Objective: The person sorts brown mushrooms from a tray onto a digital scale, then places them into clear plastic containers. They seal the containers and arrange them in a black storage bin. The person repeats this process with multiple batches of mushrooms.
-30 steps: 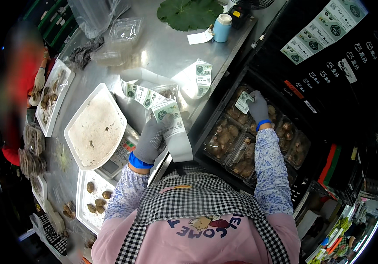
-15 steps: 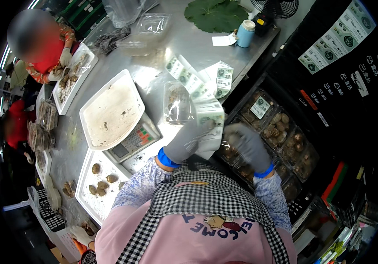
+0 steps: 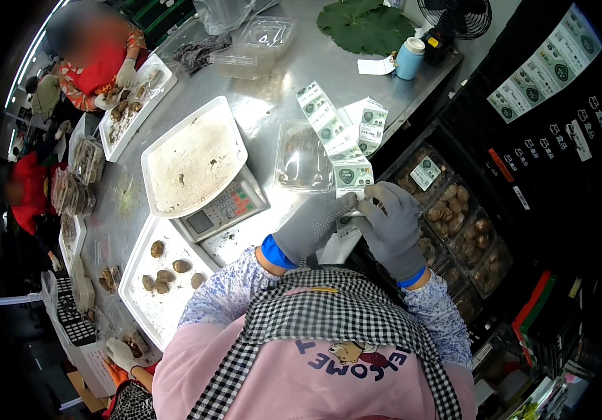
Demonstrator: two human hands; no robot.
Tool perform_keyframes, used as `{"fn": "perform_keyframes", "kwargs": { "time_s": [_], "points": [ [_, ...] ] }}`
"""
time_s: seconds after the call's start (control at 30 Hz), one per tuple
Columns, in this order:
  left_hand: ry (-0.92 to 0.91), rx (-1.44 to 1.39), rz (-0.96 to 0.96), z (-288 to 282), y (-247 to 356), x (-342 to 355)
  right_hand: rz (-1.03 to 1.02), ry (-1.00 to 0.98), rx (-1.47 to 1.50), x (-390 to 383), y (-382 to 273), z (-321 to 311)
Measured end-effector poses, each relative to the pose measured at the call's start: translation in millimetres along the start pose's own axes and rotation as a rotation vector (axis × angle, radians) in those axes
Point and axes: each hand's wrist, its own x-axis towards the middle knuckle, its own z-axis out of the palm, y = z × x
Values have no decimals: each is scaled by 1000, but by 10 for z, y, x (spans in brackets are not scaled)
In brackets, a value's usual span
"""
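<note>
Stainless steel worktop (image 3: pixel 273 77) stretches away from you, crowded with packing gear. Your left hand (image 3: pixel 313 225) and right hand (image 3: pixel 388 227), both in grey knit gloves, meet just in front of your chest, and both pinch the near end of the long strip of green-and-white stickers (image 3: pixel 339 140). The left thumb and fingers are pressed together on the last label, and the right fingers close on it from the other side. The strip's long axis runs away from you, up and slightly leftward over the table, folding back on itself once. Neither hand is nearer; they share the same end. Beside the strip lies one clear plastic clamshell tray (image 3: pixel 302 157), and one white-panned weighing scale (image 3: pixel 199 171) stands to its left. Two more clear trays (image 3: pixel 262 38) sit far off.
</note>
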Motion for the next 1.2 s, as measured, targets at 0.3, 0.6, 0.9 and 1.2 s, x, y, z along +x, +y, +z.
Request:
{"fn": "perform_keyframes", "kwargs": {
  "time_s": [0.3,0.6,0.9,1.2],
  "points": [
    [143,-29,116,-249,171,-81,-204,67,397,-285,-237,-49],
    [231,-175,288,-692,253,67,976,-1,488,-1166,707,391],
    [82,-118,231,-644,181,124,991,-38,341,-1081,780,738],
    [49,-8,206,-730,85,229,869,-272,-13,-1094,782,935]
  ]
}}
